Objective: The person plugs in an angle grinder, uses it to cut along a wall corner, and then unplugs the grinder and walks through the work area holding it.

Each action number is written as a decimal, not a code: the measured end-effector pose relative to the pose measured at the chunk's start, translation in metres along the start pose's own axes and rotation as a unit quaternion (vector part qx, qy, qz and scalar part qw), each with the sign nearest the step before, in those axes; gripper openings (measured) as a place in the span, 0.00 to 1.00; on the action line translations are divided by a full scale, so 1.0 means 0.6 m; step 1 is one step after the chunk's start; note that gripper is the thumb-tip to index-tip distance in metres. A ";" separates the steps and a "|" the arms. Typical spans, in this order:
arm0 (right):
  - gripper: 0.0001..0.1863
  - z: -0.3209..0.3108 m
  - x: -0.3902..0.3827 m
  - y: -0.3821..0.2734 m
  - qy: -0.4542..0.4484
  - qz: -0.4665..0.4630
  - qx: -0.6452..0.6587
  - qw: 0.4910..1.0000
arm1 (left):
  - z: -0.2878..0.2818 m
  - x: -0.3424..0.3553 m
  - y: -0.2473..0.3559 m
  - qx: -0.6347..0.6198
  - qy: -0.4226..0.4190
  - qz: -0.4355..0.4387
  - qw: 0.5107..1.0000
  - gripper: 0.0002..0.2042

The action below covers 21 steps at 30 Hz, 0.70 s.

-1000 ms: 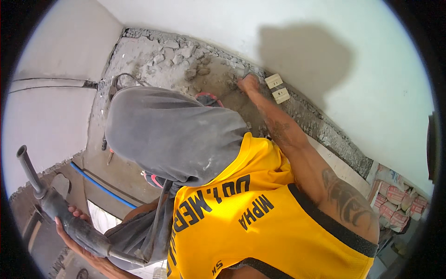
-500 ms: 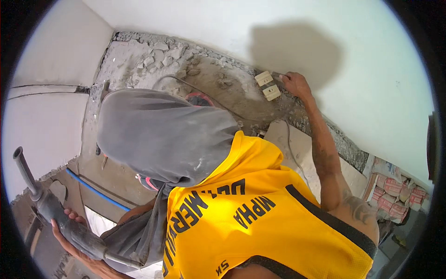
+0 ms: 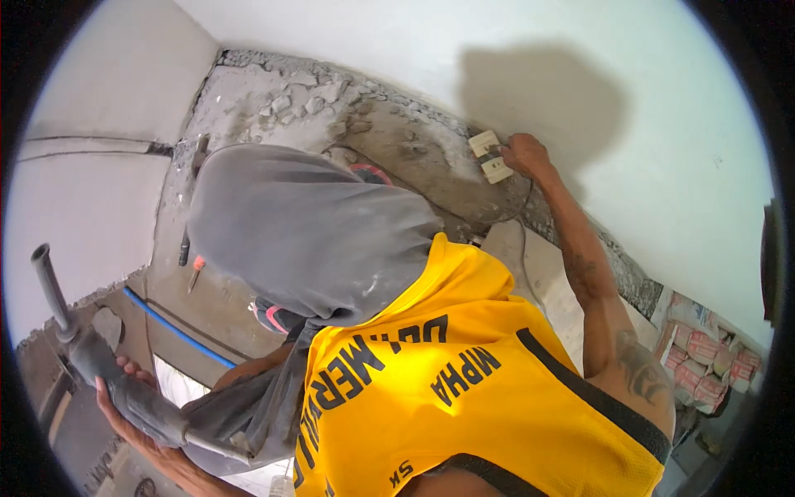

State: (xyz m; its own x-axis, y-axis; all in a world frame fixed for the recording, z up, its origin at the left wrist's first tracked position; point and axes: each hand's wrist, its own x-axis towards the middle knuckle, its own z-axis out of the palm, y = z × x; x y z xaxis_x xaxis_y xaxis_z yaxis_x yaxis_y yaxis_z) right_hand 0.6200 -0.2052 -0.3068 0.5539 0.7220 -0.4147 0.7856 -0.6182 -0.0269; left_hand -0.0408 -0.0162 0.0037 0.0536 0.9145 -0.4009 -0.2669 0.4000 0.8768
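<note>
A person, seen from their own head, crouches on a broken concrete floor with hands well apart. The left hand (image 3: 120, 410) is wrapped around the body of a dark grey power tool (image 3: 137, 398), which lies slantwise along the left forearm. Its tube-shaped handle rises beyond the fingers, and a metal shaft points back toward the grey trousers (image 3: 306, 232).

The right hand (image 3: 527, 155), arm stretched forward, has its fingers closed on a small dark grey plug (image 3: 494, 152), held against a cream double outlet (image 3: 489, 157) low by the white wall. Whether the plug is fully seated cannot be told. A thin cable (image 3: 523, 248) trails downward just below that hand and across the floor.

To the right of and nearer than the right hand, past its elbow, is a stack of sacks or packets (image 3: 704, 356), whitish with red-pink panels. They lie piled against one another; what is inside is hidden.

Left of the right hand, loose rubble (image 3: 306, 99) lies heaped along the wall's foot. Ahead and to the right of the left hand, a blue pipe (image 3: 178, 327) crosses the floor, and beyond it lies an orange-handled tool (image 3: 197, 269). The person's yellow jersey (image 3: 497, 373) fills the space between the arms.
</note>
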 end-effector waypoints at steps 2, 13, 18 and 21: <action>0.21 -0.008 0.007 0.006 -0.013 0.002 -0.012 1.000 | 0.006 0.003 -0.004 -0.009 0.012 0.012 1.000 0.23; 0.19 -0.028 0.050 -0.001 -0.053 -0.055 -0.053 0.996 | 0.008 0.006 -0.003 -0.075 -0.047 -0.024 0.996 0.20; 0.20 -0.031 0.056 -0.005 -0.050 -0.040 -0.043 0.997 | 0.009 0.008 -0.003 -0.072 -0.065 -0.020 0.995 0.20; 0.21 -0.043 0.064 -0.003 -0.080 -0.044 -0.059 0.994 | 0.010 0.008 -0.004 -0.083 -0.041 -0.028 0.995 0.20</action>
State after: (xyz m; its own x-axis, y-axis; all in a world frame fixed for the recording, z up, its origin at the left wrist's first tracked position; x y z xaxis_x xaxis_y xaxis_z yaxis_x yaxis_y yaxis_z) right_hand 0.6468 -0.1683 -0.2992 0.4387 0.7069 -0.5549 0.8608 -0.5078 0.0336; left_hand -0.0341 -0.0125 0.0014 0.1502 0.8956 -0.4188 -0.4166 0.4415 0.7947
